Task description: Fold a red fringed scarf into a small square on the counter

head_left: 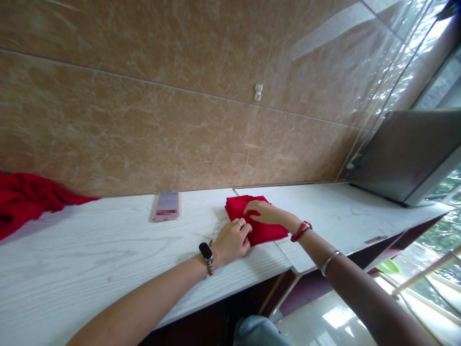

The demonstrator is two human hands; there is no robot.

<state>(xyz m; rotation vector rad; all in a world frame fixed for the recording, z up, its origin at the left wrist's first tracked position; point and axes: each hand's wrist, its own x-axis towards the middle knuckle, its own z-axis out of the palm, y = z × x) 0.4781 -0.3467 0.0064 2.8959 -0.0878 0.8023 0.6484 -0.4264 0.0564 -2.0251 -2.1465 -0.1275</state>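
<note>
A folded red cloth [268, 232] lies flat on the white wood-grain counter. My left hand [232, 239], with a ring and a black wristband, rests at the cloth's near left edge, its fingers curled closed against the fabric. On top of the cloth lies my right hand [262, 212], its fingers bent and slightly apart, touching the fabric. Red and silver bracelets circle the right wrist and forearm. Whether the left fingertips pinch a layer of the cloth is hard to see.
Another crumpled red cloth [25, 199] lies at the far left. A blurred flat item [166, 206] sits near the brown tiled wall [162, 120]. At the right stands a large grey box-like object [406, 149]. The counter's front edge runs below my hands.
</note>
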